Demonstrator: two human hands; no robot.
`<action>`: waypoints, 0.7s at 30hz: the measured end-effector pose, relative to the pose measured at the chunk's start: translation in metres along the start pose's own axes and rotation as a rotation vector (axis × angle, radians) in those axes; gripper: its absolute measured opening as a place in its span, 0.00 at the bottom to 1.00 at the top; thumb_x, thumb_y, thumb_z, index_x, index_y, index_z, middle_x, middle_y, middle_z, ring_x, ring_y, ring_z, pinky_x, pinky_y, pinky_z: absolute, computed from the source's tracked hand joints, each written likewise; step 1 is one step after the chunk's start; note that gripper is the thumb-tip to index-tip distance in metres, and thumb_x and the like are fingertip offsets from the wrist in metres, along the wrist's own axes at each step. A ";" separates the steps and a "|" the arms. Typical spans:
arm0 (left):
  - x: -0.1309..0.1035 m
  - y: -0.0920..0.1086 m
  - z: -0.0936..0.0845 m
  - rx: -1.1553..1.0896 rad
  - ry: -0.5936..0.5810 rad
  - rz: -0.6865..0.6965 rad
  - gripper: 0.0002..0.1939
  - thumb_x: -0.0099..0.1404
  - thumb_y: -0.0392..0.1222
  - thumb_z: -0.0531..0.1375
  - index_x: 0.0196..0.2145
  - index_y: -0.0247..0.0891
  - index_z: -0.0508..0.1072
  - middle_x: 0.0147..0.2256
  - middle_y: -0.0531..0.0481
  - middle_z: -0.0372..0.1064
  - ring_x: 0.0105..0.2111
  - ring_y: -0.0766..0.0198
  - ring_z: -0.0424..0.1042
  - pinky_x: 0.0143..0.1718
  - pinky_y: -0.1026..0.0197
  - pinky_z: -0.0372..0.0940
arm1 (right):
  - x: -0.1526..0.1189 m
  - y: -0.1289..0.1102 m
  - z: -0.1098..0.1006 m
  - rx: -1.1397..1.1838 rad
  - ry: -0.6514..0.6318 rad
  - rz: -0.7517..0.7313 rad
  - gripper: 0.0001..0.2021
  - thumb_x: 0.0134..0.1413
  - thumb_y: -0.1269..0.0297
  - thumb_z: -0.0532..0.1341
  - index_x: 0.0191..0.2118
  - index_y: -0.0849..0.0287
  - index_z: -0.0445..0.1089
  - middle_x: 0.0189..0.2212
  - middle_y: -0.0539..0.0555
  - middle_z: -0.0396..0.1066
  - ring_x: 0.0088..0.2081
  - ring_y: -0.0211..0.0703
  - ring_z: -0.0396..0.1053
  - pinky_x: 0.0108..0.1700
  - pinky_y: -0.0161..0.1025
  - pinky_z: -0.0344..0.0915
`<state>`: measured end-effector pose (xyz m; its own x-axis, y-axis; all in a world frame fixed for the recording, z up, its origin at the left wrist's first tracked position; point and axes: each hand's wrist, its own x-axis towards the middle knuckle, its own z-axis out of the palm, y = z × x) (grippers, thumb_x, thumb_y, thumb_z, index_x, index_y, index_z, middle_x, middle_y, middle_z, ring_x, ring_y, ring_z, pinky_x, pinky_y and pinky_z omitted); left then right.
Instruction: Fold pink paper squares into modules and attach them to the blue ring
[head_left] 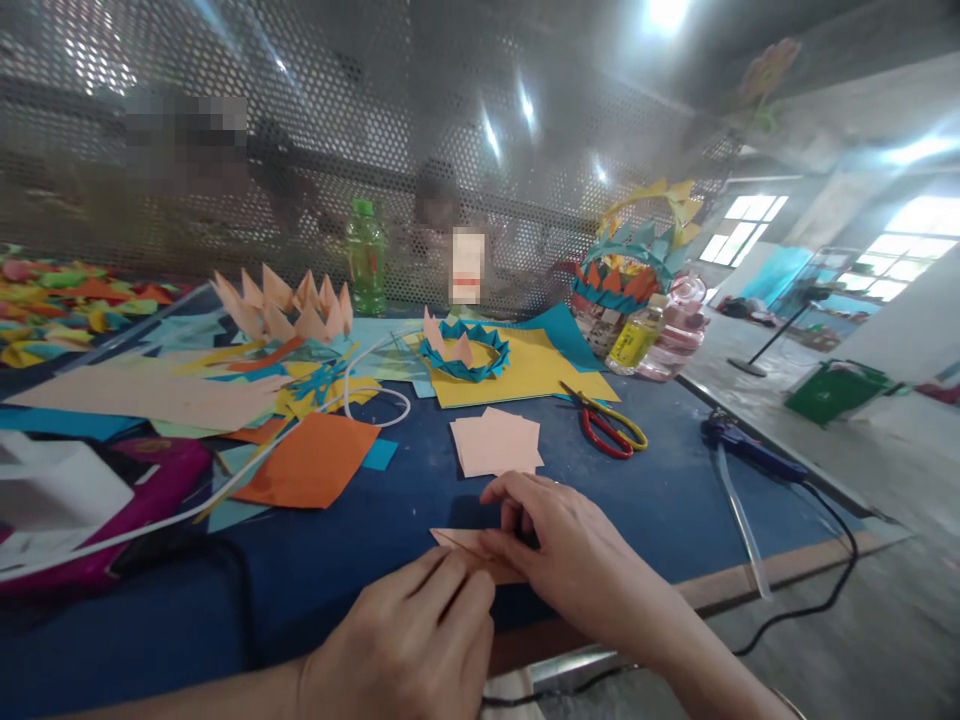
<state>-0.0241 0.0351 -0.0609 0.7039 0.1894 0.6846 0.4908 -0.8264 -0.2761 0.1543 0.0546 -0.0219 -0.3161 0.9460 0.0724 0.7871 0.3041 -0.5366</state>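
left hand [409, 630], fingers' hold unclear; right hand [570, 535], fingers parted, touches pink paper [463, 541]; tip leftward, long axis crosswise

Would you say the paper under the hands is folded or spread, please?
Folded: the pink paper shows a layered edge and pointed corner.

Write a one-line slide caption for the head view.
Left hand and right hand touch folded peach paper on a blue tabletop, with peach sheets, scissors and a blue paper ring beyond.
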 end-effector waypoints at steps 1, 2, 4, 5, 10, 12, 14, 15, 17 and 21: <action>0.000 0.001 0.001 0.012 0.041 -0.015 0.20 0.62 0.24 0.45 0.26 0.33 0.74 0.24 0.45 0.71 0.26 0.58 0.72 0.30 0.57 0.70 | -0.001 0.000 -0.001 0.002 -0.014 -0.006 0.10 0.56 0.71 0.62 0.44 0.55 0.70 0.31 0.48 0.71 0.34 0.38 0.68 0.36 0.35 0.60; 0.000 0.001 0.002 0.017 0.060 -0.019 0.20 0.62 0.24 0.45 0.26 0.33 0.74 0.24 0.45 0.71 0.25 0.58 0.71 0.30 0.57 0.70 | -0.001 0.000 -0.002 0.013 -0.032 -0.019 0.11 0.56 0.71 0.61 0.45 0.55 0.69 0.30 0.47 0.70 0.33 0.37 0.68 0.35 0.34 0.60; 0.001 0.000 -0.001 -0.010 -0.063 -0.040 0.19 0.63 0.24 0.46 0.27 0.33 0.75 0.27 0.45 0.73 0.27 0.59 0.72 0.32 0.58 0.70 | -0.003 0.001 -0.003 0.051 -0.062 -0.059 0.14 0.57 0.74 0.59 0.48 0.53 0.67 0.29 0.45 0.70 0.32 0.36 0.68 0.34 0.33 0.59; 0.002 0.000 -0.004 -0.005 -0.082 -0.048 0.19 0.63 0.24 0.46 0.29 0.33 0.76 0.29 0.44 0.75 0.30 0.59 0.74 0.33 0.59 0.70 | -0.004 0.001 -0.004 0.075 -0.066 -0.075 0.15 0.57 0.75 0.58 0.48 0.53 0.67 0.28 0.45 0.70 0.32 0.36 0.68 0.33 0.32 0.59; 0.005 -0.003 -0.016 0.024 -0.092 0.008 0.16 0.67 0.27 0.51 0.42 0.35 0.77 0.44 0.47 0.77 0.44 0.58 0.74 0.43 0.59 0.69 | -0.011 0.006 -0.001 0.236 0.036 -0.045 0.10 0.60 0.75 0.52 0.35 0.57 0.69 0.26 0.46 0.71 0.28 0.34 0.68 0.31 0.31 0.60; 0.005 -0.002 -0.019 0.019 -0.097 0.022 0.16 0.68 0.27 0.51 0.44 0.36 0.77 0.46 0.48 0.76 0.45 0.59 0.73 0.42 0.60 0.68 | -0.017 0.010 0.002 0.280 0.125 -0.026 0.11 0.60 0.74 0.52 0.34 0.58 0.71 0.29 0.49 0.74 0.32 0.36 0.71 0.35 0.32 0.64; 0.005 0.000 -0.019 0.003 -0.092 0.008 0.17 0.68 0.27 0.50 0.45 0.35 0.77 0.47 0.48 0.76 0.45 0.59 0.73 0.43 0.60 0.68 | -0.026 0.015 0.005 0.283 0.207 -0.034 0.12 0.60 0.73 0.52 0.38 0.57 0.73 0.35 0.51 0.76 0.37 0.39 0.73 0.40 0.35 0.67; 0.004 0.000 -0.018 -0.008 -0.086 0.002 0.18 0.68 0.27 0.49 0.45 0.35 0.77 0.47 0.48 0.76 0.46 0.59 0.73 0.43 0.59 0.68 | -0.030 0.017 0.006 0.275 0.231 -0.052 0.12 0.60 0.72 0.53 0.41 0.57 0.73 0.36 0.52 0.76 0.39 0.40 0.74 0.42 0.36 0.68; 0.002 0.000 -0.013 -0.027 -0.082 -0.027 0.20 0.69 0.26 0.47 0.44 0.34 0.77 0.46 0.48 0.77 0.46 0.59 0.73 0.44 0.59 0.68 | -0.039 0.023 0.010 0.243 0.229 -0.108 0.14 0.60 0.73 0.53 0.45 0.57 0.73 0.39 0.54 0.76 0.40 0.41 0.74 0.43 0.37 0.69; -0.002 -0.003 0.001 -0.038 0.006 -0.060 0.19 0.70 0.29 0.46 0.42 0.32 0.78 0.43 0.45 0.78 0.41 0.61 0.74 0.43 0.62 0.69 | -0.048 0.031 0.014 0.121 0.229 -0.234 0.17 0.57 0.78 0.55 0.50 0.57 0.71 0.41 0.56 0.75 0.42 0.42 0.72 0.44 0.38 0.71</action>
<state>-0.0266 0.0377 -0.0620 0.6709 0.2359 0.7031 0.5121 -0.8331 -0.2092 0.1862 0.0169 -0.0534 -0.3426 0.8570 0.3849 0.6344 0.5133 -0.5780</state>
